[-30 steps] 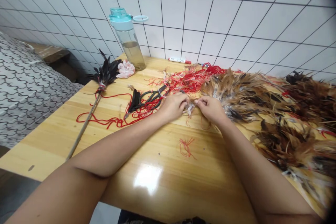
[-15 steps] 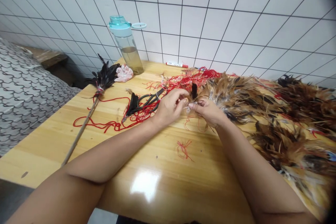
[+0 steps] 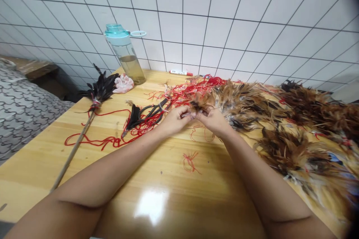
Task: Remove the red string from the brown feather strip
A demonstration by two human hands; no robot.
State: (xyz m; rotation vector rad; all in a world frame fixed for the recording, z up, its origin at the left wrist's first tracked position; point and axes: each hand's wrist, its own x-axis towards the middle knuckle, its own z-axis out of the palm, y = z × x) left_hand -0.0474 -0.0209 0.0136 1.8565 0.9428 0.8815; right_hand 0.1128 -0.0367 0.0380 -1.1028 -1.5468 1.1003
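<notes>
My left hand (image 3: 174,119) and my right hand (image 3: 213,120) meet over the wooden table (image 3: 157,194), fingers pinched together on a small bunch of brown feathers (image 3: 196,107) between them. Just beyond lies a large heap of brown and black feathers (image 3: 269,108) that spreads to the right. A tangle of red string (image 3: 196,86) lies behind my hands. Black scissors (image 3: 153,112) lie left of my left hand, beside a small tuft of black feathers (image 3: 134,114).
A thin stick with black feathers tied at its tip (image 3: 95,93) lies at the left, with red string (image 3: 92,140) trailing from it. A clear bottle with a teal lid (image 3: 126,58), a pink cloth (image 3: 123,83) and a marker (image 3: 181,72) stand by the tiled wall. A red thread scrap (image 3: 190,160) lies near me.
Both hands have lowered a little and drawn closer together on the feather bunch. The dark feather that stood up between them half a second ago now lies down. The view has shifted slightly.
</notes>
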